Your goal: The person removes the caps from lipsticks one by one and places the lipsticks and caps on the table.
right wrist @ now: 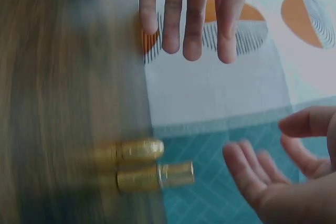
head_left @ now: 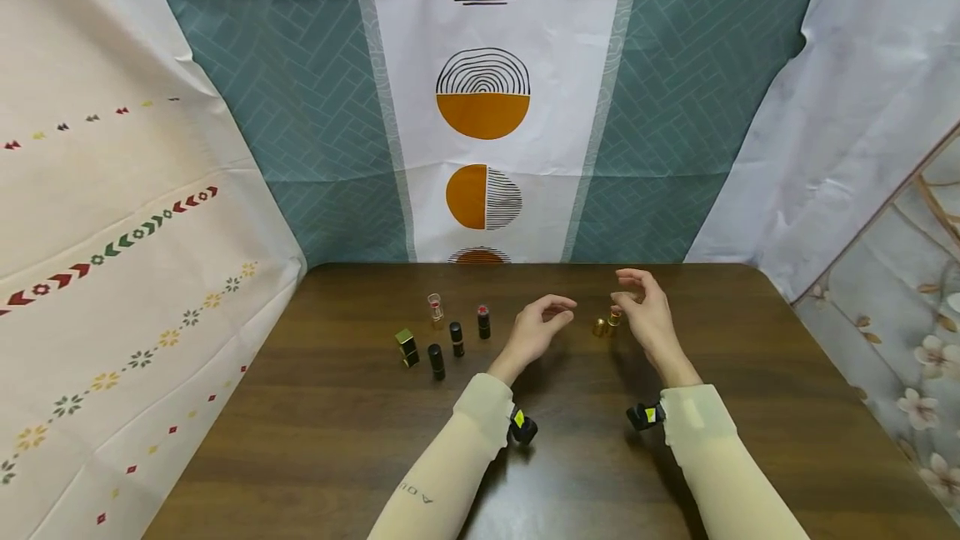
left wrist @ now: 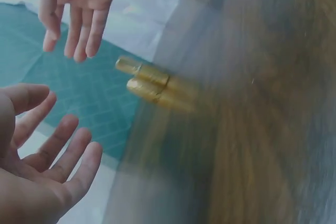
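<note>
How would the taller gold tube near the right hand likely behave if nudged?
Standing upright and slim, the taller gold tube would probably tip easily. Its rounded-looking sides suggest it might roll once down. Its shiny surface may be somewhat slippery to grip.

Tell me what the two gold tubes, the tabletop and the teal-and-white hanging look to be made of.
Gold tubes: shiny metal or metal-coated plastic, going by the bright highlights; the look leaves it open. Tabletop: wood or wood-look laminate, smooth and slightly glossy, with brown grain and a pale sheen. Hanging: probably printed fabric, fairly matte, since creases run across it.
</note>
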A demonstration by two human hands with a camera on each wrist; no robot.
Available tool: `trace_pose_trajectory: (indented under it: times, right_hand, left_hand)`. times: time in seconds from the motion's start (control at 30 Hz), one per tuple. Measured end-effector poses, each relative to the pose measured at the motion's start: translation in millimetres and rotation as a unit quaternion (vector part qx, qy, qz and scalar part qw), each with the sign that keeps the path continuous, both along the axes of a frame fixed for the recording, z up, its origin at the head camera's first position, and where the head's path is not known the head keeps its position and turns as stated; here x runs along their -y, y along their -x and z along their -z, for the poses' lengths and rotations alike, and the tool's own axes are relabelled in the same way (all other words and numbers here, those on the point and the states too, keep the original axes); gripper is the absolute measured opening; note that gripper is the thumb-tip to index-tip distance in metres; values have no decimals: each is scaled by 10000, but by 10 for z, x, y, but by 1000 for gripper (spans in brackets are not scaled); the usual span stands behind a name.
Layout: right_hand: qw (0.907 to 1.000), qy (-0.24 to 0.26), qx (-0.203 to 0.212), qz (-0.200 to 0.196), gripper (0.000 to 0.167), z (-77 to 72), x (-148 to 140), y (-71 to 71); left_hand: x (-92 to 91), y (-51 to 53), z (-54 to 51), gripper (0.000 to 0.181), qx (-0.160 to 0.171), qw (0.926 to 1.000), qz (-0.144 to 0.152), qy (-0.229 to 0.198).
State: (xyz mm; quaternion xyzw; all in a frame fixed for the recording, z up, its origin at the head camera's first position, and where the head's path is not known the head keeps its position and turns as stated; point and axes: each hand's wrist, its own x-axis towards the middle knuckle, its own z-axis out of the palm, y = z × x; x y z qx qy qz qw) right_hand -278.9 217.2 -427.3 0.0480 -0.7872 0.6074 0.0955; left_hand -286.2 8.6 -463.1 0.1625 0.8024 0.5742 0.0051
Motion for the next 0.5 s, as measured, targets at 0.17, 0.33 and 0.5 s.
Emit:
trace_pose_trajectory:
  times: [0.17,0.33,0.5]
  right_hand:
    - [9921,180,144,-1235,34,42,154,-40]
    - [9781,363,351,-2018,32,103,276,-50]
    - [9739,400,349,-2208,34,160,433,-26]
  left_hand:
    - [204,-66,-43,22,-22,10000,-33,-30]
    - [385,-165,-103,22,31,9998,117,-162]
    - [540,-237,-188,23,-150,9998,107,-52]
